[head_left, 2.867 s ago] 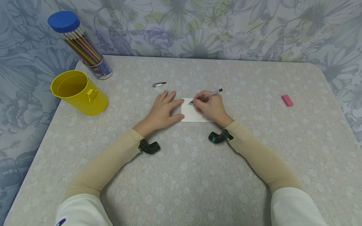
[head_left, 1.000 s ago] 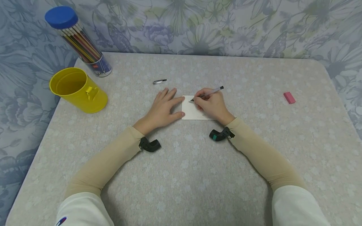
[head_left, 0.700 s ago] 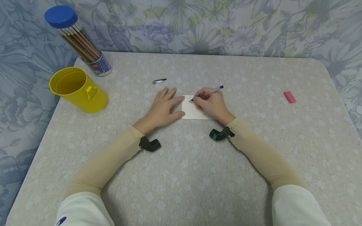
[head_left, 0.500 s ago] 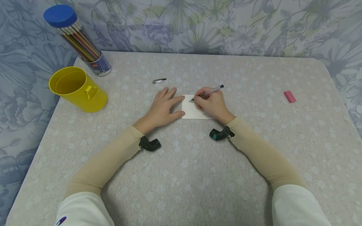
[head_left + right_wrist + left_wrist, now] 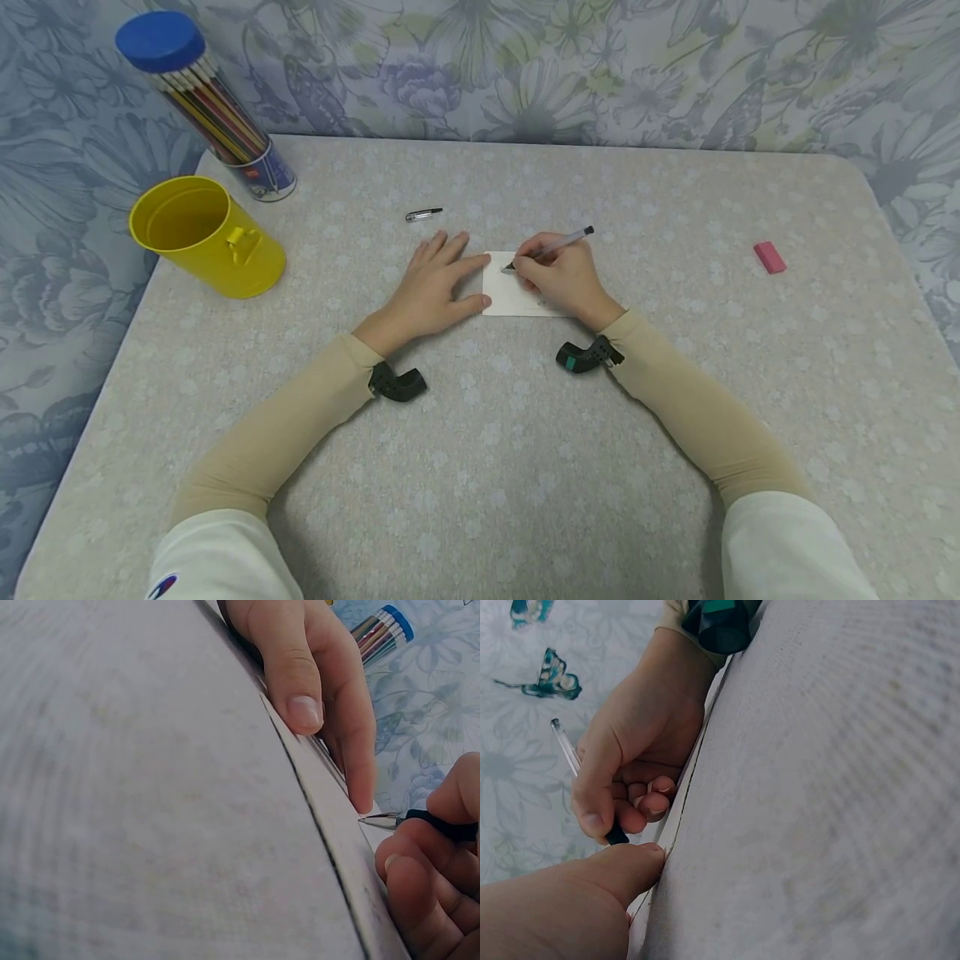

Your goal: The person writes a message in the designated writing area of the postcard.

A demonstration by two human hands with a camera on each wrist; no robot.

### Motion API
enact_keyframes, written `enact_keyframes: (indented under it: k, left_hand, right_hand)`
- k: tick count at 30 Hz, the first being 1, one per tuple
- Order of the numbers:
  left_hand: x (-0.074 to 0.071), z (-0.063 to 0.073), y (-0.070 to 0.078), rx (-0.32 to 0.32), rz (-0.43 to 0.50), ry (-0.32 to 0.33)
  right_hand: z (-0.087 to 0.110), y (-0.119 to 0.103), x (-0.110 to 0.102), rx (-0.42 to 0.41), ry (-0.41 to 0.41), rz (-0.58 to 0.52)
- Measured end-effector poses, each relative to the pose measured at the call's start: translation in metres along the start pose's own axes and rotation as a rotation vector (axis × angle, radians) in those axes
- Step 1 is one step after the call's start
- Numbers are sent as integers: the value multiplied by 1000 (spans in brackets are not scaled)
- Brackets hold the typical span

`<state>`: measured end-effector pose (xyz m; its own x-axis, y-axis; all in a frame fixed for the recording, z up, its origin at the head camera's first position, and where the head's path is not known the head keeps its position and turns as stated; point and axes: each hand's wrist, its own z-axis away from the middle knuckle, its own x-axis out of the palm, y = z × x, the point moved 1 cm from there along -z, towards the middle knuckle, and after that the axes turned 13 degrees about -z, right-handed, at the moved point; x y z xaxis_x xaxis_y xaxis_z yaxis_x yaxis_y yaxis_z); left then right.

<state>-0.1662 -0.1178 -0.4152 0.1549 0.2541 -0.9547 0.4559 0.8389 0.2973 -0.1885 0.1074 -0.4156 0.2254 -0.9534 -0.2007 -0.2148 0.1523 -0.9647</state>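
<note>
A small white paper pad (image 5: pixel 517 300) lies on the table between both hands. My right hand (image 5: pixel 564 275) pinches a pen (image 5: pixel 567 241) with a clear barrel and black grip, its tip at the upper left part of the pad. In the right wrist view the pen's metal tip (image 5: pixel 381 820) meets the sheet. My left hand (image 5: pixel 427 292) lies flat with fingers spread, its thumb and index fingertip on the pad's left edge. Faint small marks show near the pad's lower right. The pad's right part is hidden under my right hand.
A pen cap (image 5: pixel 423 214) lies beyond the left hand. To the left stand a yellow bucket (image 5: pixel 251 262) and a blue-lidded tube of pencils (image 5: pixel 225 125). A pink eraser (image 5: pixel 769 257) lies far right on the patterned table (image 5: pixel 480 467), which meets a floral wall.
The pen tip has shifted only slightly over the upper left of the pad. My left hand stays in place; the whole head view has tilted a little.
</note>
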Motion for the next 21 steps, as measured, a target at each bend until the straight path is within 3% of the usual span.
enact_keyframes:
  k: [21]
  left_hand:
    - [-1, 0, 1, 6, 3, 9]
  right_hand:
    - [-1, -1, -1, -45, -7, -10]
